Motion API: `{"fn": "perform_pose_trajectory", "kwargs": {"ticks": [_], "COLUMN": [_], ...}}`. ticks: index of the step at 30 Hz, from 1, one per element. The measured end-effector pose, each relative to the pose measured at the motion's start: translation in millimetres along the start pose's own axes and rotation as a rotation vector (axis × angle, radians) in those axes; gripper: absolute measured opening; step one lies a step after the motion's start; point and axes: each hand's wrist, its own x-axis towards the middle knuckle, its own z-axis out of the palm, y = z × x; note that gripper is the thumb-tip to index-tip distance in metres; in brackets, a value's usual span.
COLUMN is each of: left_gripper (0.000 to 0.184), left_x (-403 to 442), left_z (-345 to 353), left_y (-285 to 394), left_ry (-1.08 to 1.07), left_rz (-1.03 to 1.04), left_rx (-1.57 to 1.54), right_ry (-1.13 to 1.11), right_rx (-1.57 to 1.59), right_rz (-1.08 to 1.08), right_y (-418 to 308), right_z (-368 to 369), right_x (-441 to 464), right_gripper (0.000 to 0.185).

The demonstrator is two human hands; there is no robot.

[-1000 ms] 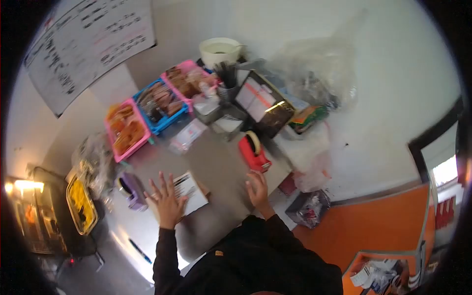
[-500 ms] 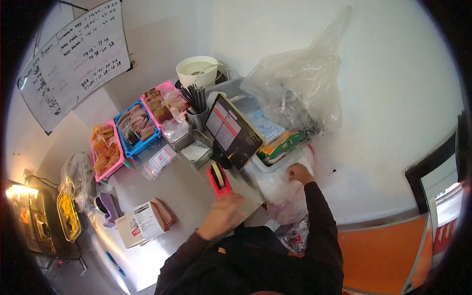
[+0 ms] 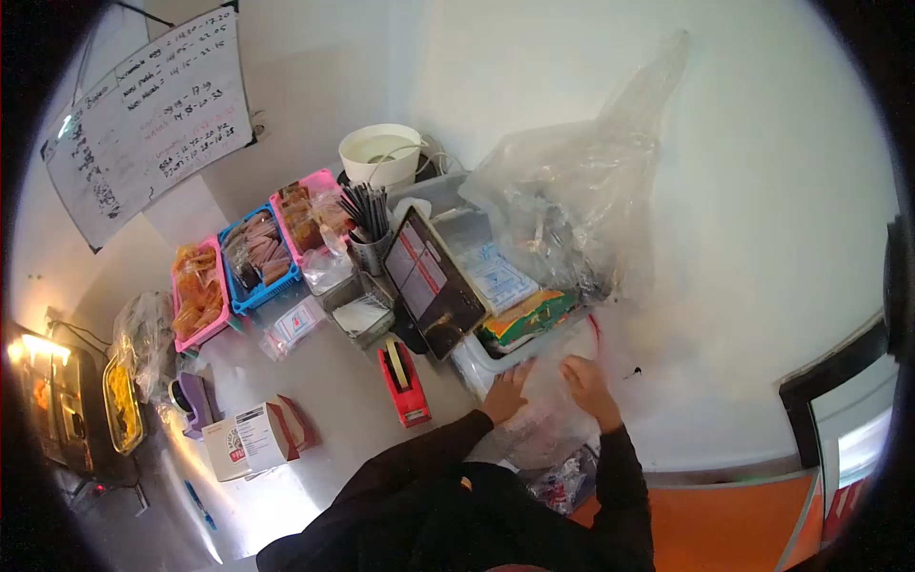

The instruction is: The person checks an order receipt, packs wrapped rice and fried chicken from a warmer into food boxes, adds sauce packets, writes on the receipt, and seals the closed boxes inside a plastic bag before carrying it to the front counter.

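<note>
Smooth, shiny metal for the surface [image 3: 334,381]. Past its right edge, a bulky clear bag [image 3: 581,162], wrinkled and rising to a peak, above a pale plastic tub [image 3: 474,367] with rounded rim. In front of this tub, along the same edge, thin clear plastic [image 3: 545,421], soft and creased, directly by both hands. Leaning before the tub and hiding one part of it, a flat dark tablet [image 3: 434,281]. Left hand [image 3: 505,395] palm down, fingers stretched out on the plastic; right hand [image 3: 589,393] near it, fingers bent inward, not possible to tell if pinching plastic. Toward the surface's left, a square-cornered cardboard box [image 3: 250,441]. Close to the near right corner, a curved red tape dispenser [image 3: 404,386]. Left of the box's lower side, a slim blue pen [image 3: 200,503].
</note>
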Motion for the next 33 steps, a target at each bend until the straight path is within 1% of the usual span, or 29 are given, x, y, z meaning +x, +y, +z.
{"fn": "perform_pose_trajectory", "kwargs": {"ticks": [2, 3, 4, 5, 6, 7, 8, 9, 10, 12, 13, 14, 15, 17, 18, 19, 21, 24, 25, 27, 28, 29, 31, 32, 33], "left_gripper": [0.068, 0.068, 0.066, 0.066, 0.065, 0.066, 0.066, 0.061, 0.066, 0.077, 0.084, 0.092, 0.092, 0.094, 0.077, 0.067, 0.047, 0.026, 0.023, 0.021, 0.021, 0.025, 0.026, 0.025, 0.024], "left_x": [8, 11, 14, 9, 3, -21, -41, -53, -68, -90, -97, -102, -111, -129, -152, -174, -218, -268, -286, -322, -339, -357, -407, -429, -450], "left_z": [3, 5, 12, -2, -18, -66, -107, -135, -159, -185, -186, -189, -192, -196, -206, -223, -257, -258, -257, -255, -259, -264, -267, -278, -290], "left_y": [1, 0, -1, 0, 3, 38, 58, 53, 52, 43, 40, 37, 34, 32, 26, 21, 10, -23, -29, -38, -40, -43, -58, -48, -31], "left_ry": [-0.109, -0.159, -0.109, -0.1, -0.104, -0.155, -0.205, -0.513, -0.574, -0.48, -0.435, -0.405, -0.345, -0.229, -0.15, 0.007, 0.275, 0.572, 0.684, 0.905, 1.045, 1.184, 1.284, 1.319, 1.349], "left_rz": [0.087, 0.119, 0.321, 0.409, 0.501, 0.476, 0.454, 0.383, 0.386, 0.5, 0.585, 0.657, 0.681, 0.723, 0.569, 0.331, -0.12, -0.258, -0.316, -0.425, -0.455, -0.483, -0.161, -0.249, -0.334], "left_rx": [0.053, 0.082, -0.147, -0.292, -0.433, -0.502, -0.573, -1.007, -1.325, -2.025, -2.313, -2.491, -2.406, -2.234, -2.196, -1.942, -1.392, -1.21, -1.155, -1.037, -1.043, -1.045, -1.166, -1.0, -0.831], "right_ry": [0.236, 0.398, 0.545, 0.627, 0.621, 0.614, 0.619, 0.629, 0.612, 0.47, 0.397, 0.269, 0.146, 0.333, 0.385, 0.434, 0.454, 0.22, 0.056, -0.268, -0.364, -0.459, -0.817, -0.925, -1.063], "right_rx": [-0.087, 0.176, 0.448, 0.651, 0.638, 0.627, 0.713, 0.8, 0.977, 0.994, 0.997, 0.893, 0.788, 0.888, 0.931, 0.972, 1.043, 0.964, 0.93, 0.843, 0.784, 0.725, 1.195, 0.962, 0.959], "right_rz": [-0.09, -0.023, 0.049, 0.303, 0.212, 0.121, 0.173, 0.225, 0.312, 0.383, 0.417, 0.414, 0.404, 0.17, 0.105, 0.038, 0.024, 0.14, 0.199, 0.308, 0.298, 0.287, 0.6, 0.448, 0.408], "right_y": [-15, -4, 4, -34, -43, -52, -58, -65, -63, -70, -76, -77, -83, -124, -135, -146, -158, -157, -155, -144, -139, -132, -98, -121, -158], "right_z": [-21, -27, -29, -49, -61, -73, -75, -77, -77, -59, -50, -33, -17, 21, 29, 37, 47, 57, 67, 101, 128, 163, 250, 283, 302], "right_x": [-18, -32, -36, -33, -30, -27, -24, -22, -26, -24, -22, -14, -7, 11, 16, 21, 18, 4, -2, -10, -12, -14, -26, -36, -39], "right_gripper": [0.013, 0.019, 0.025, 0.041, 0.054, 0.069, 0.071, 0.073, 0.07, 0.056, 0.053, 0.053, 0.055, 0.059, 0.061, 0.063, 0.066, 0.058, 0.049, 0.031, 0.027, 0.024, 0.029, 0.035, 0.033]}}
